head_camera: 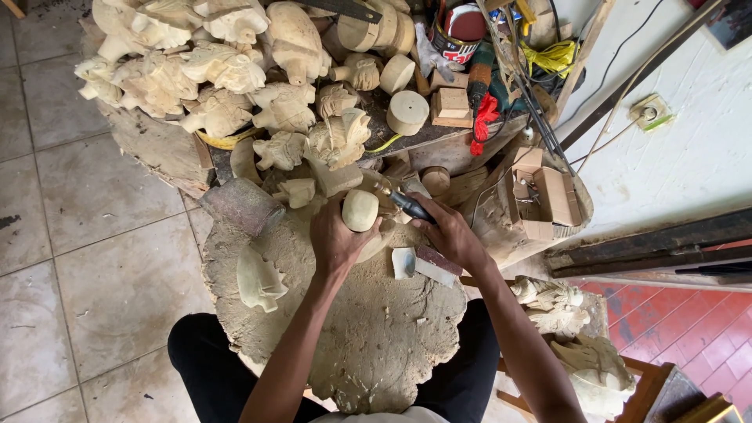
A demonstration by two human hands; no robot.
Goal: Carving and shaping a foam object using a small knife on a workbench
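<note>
My black trousers [200, 364] and my two bare arms are closest, and between my knees sits a big rough wooden block [368, 329] that I work on. My left hand [335, 239] is curled tight around a pale round piece of wood [360, 210], holding it down on the far edge of the block. My right hand [453, 235] is closed around a tool with a dark handle [411, 207], and its tip points at the round piece. A pale carved piece [258, 280] lies on the block to the left of my left arm, and small wood scraps [419, 265] lie just under my right hand. Past my hands is a big pile of light carved shapes [227, 70]. A small cardboard box [540, 196] sits off to the right, near the white wall [689, 149]
</note>
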